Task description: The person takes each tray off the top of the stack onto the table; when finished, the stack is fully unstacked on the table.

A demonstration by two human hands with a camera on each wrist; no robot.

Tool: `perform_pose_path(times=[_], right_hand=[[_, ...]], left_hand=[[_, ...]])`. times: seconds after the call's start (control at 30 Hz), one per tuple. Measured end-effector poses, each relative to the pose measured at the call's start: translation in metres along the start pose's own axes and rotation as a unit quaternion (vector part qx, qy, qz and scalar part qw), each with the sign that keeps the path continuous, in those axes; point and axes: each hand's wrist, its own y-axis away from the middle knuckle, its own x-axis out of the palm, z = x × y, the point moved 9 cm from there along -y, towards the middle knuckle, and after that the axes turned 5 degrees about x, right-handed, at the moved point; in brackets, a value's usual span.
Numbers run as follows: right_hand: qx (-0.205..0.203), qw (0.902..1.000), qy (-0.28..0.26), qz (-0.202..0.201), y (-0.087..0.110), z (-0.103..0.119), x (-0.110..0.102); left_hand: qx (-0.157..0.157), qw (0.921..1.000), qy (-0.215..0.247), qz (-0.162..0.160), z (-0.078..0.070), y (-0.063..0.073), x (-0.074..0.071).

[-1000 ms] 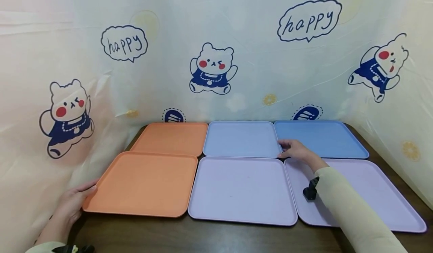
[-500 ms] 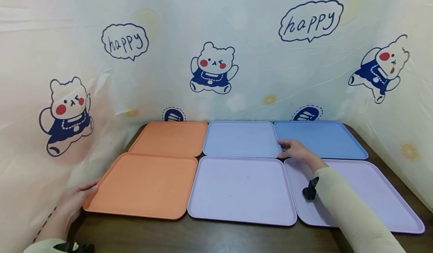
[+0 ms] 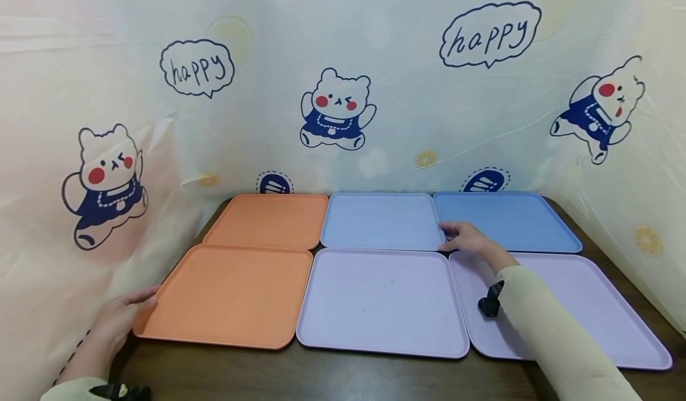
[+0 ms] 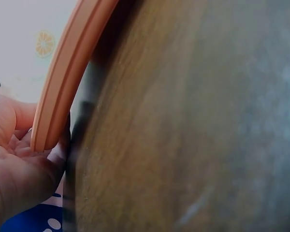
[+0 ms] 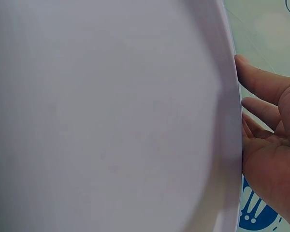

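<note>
My left hand grips the left rim of the front orange tray, thumb above the edge. In the left wrist view the orange tray's rim sits between thumb and fingers. My right hand reaches over the right lavender tray, its fingertips at the right edge of the light blue tray, close to the blue tray. The right wrist view shows the right hand with fingers loosely extended beyond a lavender tray's rim.
Another orange tray lies at the back left and a lavender tray in the front middle. The trays form two close rows on a brown wooden table. A printed curtain rises behind and along both sides.
The front orange tray has slid slightly toward me and to the right, the left hand moving with it. The right hand stays at the light blue tray's edge.
</note>
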Motion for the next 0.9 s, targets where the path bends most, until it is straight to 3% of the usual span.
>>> perform_pose_path(times=[0.5, 0.9], right_hand=[[0.006, 1.0000, 0.000, -0.001, 0.0002, -0.0027, -0.0007], [0.008, 0.9999, -0.006, 0.002, 0.0023, -0.0011, -0.0025]], left_hand=[[0.007, 0.9994, -0.013, 0.030, -0.0068, -0.0009, 0.0077], [-0.014, 0.9999, -0.009, 0.005, -0.0014, -0.0075, 0.0032]])
